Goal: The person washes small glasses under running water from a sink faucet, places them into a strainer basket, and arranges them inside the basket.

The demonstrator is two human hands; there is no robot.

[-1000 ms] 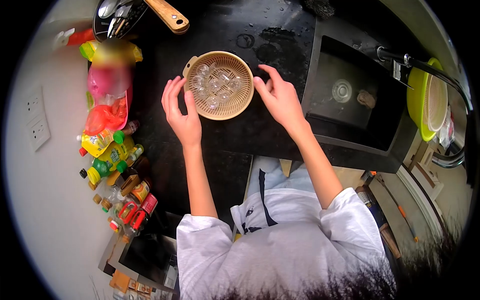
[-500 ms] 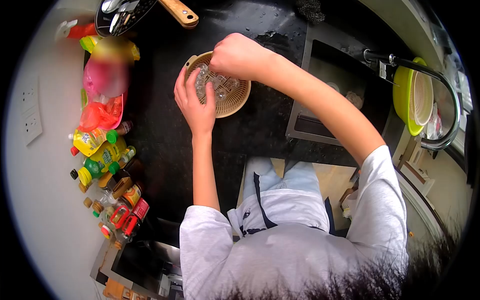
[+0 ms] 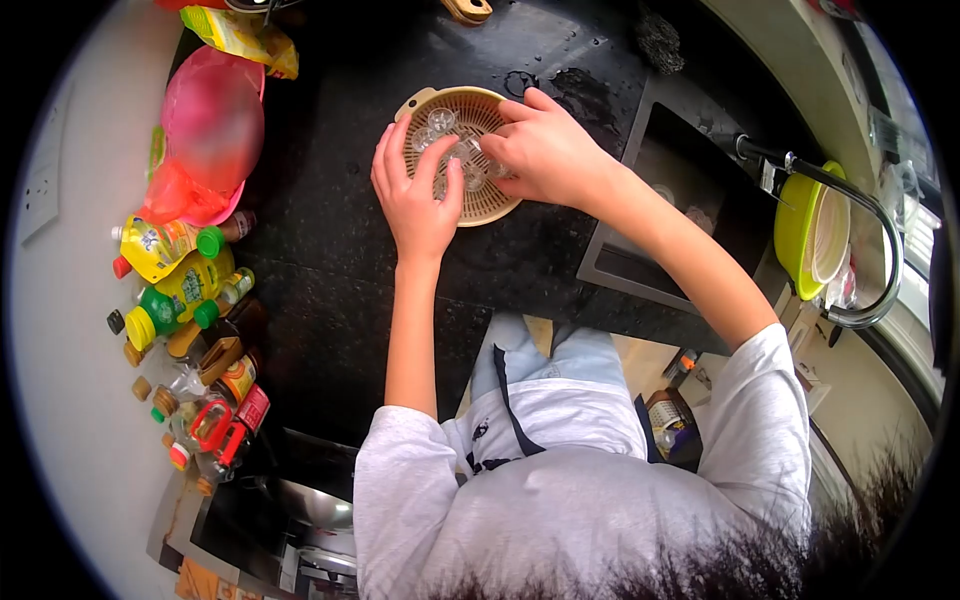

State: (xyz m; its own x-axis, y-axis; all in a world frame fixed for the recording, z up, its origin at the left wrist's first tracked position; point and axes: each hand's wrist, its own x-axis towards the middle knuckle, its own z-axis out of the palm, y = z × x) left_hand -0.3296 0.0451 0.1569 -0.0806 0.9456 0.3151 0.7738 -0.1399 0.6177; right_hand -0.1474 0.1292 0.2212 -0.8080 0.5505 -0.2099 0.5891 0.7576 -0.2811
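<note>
A beige slotted plastic basket (image 3: 484, 212) sits on the black counter, with several small clear cups (image 3: 441, 121) inside it. My left hand (image 3: 418, 200) is at the basket's left side, fingers and thumb spread apart over the rim and the nearest cups. Over the right rim, my right hand (image 3: 555, 150) has its thumb and fingers bent inward around a small clear cup, partly hidden behind the fingertips.
A sink (image 3: 645, 250) with a black curved faucet (image 3: 890, 200) lies to the right, beside green and white basins (image 3: 800, 235). Along the left wall stand a pink basin (image 3: 212, 120), bottles (image 3: 175, 308) and bags. A dark scouring pad (image 3: 658, 43) rests at the back.
My right hand has moved from above the basket's top edge to its right side, and its fingers have come into view. The whole view has shifted; my left hand stays at the basket.
</note>
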